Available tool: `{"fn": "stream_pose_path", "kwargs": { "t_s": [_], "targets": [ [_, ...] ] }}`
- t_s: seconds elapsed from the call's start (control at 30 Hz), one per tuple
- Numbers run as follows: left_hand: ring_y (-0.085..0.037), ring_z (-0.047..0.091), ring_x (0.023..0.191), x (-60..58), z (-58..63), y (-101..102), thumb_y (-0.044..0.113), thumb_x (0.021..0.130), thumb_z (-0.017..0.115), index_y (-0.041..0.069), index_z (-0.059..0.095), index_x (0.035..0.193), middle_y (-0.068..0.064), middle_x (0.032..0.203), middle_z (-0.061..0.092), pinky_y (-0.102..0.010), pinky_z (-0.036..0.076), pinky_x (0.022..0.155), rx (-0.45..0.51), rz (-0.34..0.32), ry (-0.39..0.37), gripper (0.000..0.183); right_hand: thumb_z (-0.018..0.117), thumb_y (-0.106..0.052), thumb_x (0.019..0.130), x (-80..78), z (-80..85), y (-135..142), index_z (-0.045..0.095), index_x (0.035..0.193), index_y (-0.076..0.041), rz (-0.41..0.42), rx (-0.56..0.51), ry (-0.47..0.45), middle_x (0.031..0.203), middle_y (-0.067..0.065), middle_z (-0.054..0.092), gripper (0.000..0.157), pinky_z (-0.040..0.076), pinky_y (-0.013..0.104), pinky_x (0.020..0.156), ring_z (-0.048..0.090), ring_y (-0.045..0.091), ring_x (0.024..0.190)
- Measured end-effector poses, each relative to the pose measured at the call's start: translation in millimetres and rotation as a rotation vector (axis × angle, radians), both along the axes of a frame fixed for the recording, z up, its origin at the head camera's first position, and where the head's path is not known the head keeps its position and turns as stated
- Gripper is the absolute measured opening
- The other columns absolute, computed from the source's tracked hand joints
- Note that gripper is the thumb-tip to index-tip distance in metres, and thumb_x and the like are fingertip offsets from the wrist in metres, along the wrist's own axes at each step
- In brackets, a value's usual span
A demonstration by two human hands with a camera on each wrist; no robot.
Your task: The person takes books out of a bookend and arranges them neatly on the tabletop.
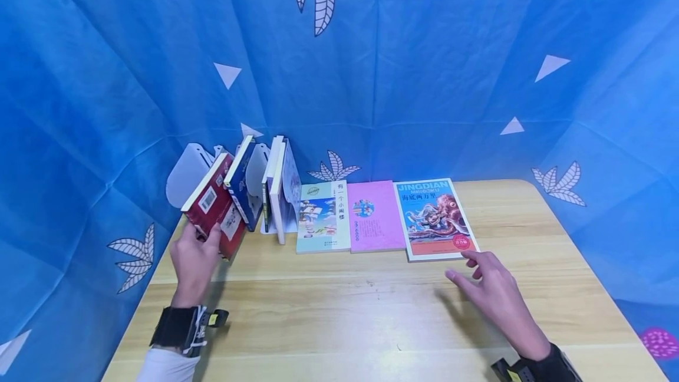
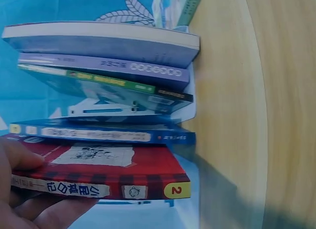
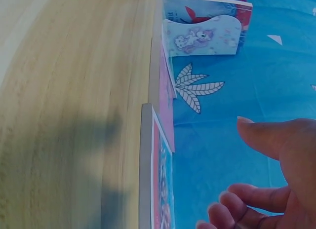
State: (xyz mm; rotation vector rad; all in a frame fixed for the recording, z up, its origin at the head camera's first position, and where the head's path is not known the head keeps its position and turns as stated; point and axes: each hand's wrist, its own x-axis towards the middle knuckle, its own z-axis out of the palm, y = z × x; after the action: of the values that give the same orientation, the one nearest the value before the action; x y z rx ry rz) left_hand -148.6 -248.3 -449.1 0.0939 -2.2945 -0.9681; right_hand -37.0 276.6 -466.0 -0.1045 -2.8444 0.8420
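Note:
My left hand grips a red book by its spine side, thumb on one cover and fingers on the other. In the left wrist view, the red book shows a yellow label with a 2 on its spine. It leans beside a tilted blue book, close against it. My right hand hovers at the lower right corner of a flat book with an octopus cover. In the right wrist view that hand has its thumb apart from its loosely bent fingers and holds nothing.
A white bookend stands at the table's left end. Right of the blue book, several upright books stand by a patterned bookend. A pale green book and a pink book lie flat. Blue cloth hangs behind the wooden table.

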Motion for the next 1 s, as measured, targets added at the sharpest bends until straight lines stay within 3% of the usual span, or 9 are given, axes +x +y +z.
{"fn": "stream_pose_path", "kwargs": {
  "t_s": [0.33, 0.43, 0.5, 0.57, 0.6, 0.67, 0.77, 0.87, 1.0],
  "targets": [
    [-0.056, 0.072, 0.099, 42.3, 19.9, -5, 0.005, 0.094, 0.073, -0.01, 0.061, 0.131, -0.035, 0.121, 0.07, -0.063, 0.055, 0.081, -0.054, 0.01, -0.015, 0.041, 0.082, -0.04, 0.088, -1.2, 1.1, -2, 0.065, 0.13, 0.002, 0.007, -0.002, -0.003, 0.106, 0.018, 0.068, 0.061, 0.058, 0.04, 0.073, 0.066, 0.027, 0.089],
    [-0.057, 0.072, 0.097, 52.9, 24.5, -5, 0.003, 0.092, 0.075, -0.01, 0.062, 0.13, -0.035, 0.12, 0.07, -0.048, 0.058, 0.079, -0.079, 0.013, -0.005, 0.042, 0.082, -0.04, 0.089, -1.3, 0.7, -2, 0.065, 0.13, 0.002, 0.016, -0.01, 0.015, 0.107, 0.018, 0.068, 0.061, 0.061, 0.046, 0.077, 0.067, 0.029, 0.092],
    [-0.056, 0.073, 0.093, 58.6, 27.0, -5, 0.001, 0.089, 0.077, -0.011, 0.063, 0.128, -0.035, 0.117, 0.071, -0.024, 0.061, 0.076, -0.095, 0.015, 0.014, 0.043, 0.082, -0.039, 0.089, -1.2, 0.8, -2, 0.064, 0.13, 0.002, 0.024, -0.023, 0.02, 0.11, 0.018, 0.069, 0.061, 0.062, 0.05, 0.08, 0.069, 0.03, 0.095],
    [-0.056, 0.073, 0.09, 63.9, 29.2, -4, -0.002, 0.087, 0.077, -0.011, 0.063, 0.127, -0.036, 0.115, 0.071, 0.001, 0.049, 0.074, -0.107, 0.012, 0.032, 0.043, 0.082, -0.037, 0.089, -1.5, 1.1, -3, 0.064, 0.13, 0.002, 0.036, -0.032, 0.037, 0.112, 0.019, 0.07, 0.059, 0.062, 0.053, 0.082, 0.07, 0.032, 0.098],
    [-0.057, 0.073, 0.089, 66.5, 30.3, -3, -0.003, 0.086, 0.078, -0.012, 0.063, 0.127, -0.036, 0.114, 0.071, 0.002, 0.048, 0.074, -0.116, 0.006, 0.04, 0.044, 0.082, -0.037, 0.089, -1.7, 1.3, -3, 0.065, 0.13, 0.001, 0.043, -0.034, 0.049, 0.112, 0.019, 0.07, 0.059, 0.062, 0.053, 0.082, 0.071, 0.032, 0.098],
    [-0.057, 0.072, 0.087, 71.5, 32.6, -1, -0.005, 0.084, 0.079, -0.013, 0.063, 0.127, -0.037, 0.113, 0.071, 0.013, 0.03, 0.076, -0.127, -0.008, 0.05, 0.046, 0.083, -0.034, 0.088, -1.8, 1.6, -4, 0.065, 0.13, 0.001, 0.055, -0.039, 0.072, 0.113, 0.019, 0.071, 0.058, 0.062, 0.053, 0.082, 0.071, 0.033, 0.099],
    [-0.055, 0.073, 0.087, 78.4, 37.1, 5, -0.006, 0.083, 0.08, -0.011, 0.062, 0.129, -0.036, 0.114, 0.072, 0.012, 0.031, 0.077, -0.128, -0.031, 0.045, 0.05, 0.085, -0.03, 0.087, -1.9, 2.1, -5, 0.065, 0.13, 0.001, 0.063, -0.047, 0.105, 0.114, 0.019, 0.072, 0.057, 0.061, 0.054, 0.081, 0.071, 0.033, 0.1],
    [-0.018, 0.08, 0.084, 84.3, 40.2, 10, -0.006, 0.08, 0.082, -0.01, 0.064, 0.127, -0.034, 0.11, 0.073, 0.011, 0.035, 0.075, -0.113, -0.056, 0.051, 0.05, 0.085, -0.028, 0.086, -2.2, 2.4, -6, 0.064, 0.131, 0.001, 0.071, -0.06, 0.118, 0.118, 0.021, 0.072, 0.058, 0.061, 0.058, 0.085, 0.071, 0.036, 0.103],
    [0.031, 0.052, 0.09, 88.0, 41.8, 16, -0.01, 0.076, 0.082, -0.014, 0.067, 0.118, -0.036, 0.101, 0.074, 0.007, 0.043, 0.071, -0.083, -0.132, 0.096, 0.045, 0.084, -0.03, 0.088, -2.5, 3.5, -8, 0.061, 0.134, 0.002, 0.09, -0.079, 0.092, 0.124, 0.024, 0.071, 0.061, 0.058, 0.062, 0.093, 0.069, 0.041, 0.111]
  ]
}}
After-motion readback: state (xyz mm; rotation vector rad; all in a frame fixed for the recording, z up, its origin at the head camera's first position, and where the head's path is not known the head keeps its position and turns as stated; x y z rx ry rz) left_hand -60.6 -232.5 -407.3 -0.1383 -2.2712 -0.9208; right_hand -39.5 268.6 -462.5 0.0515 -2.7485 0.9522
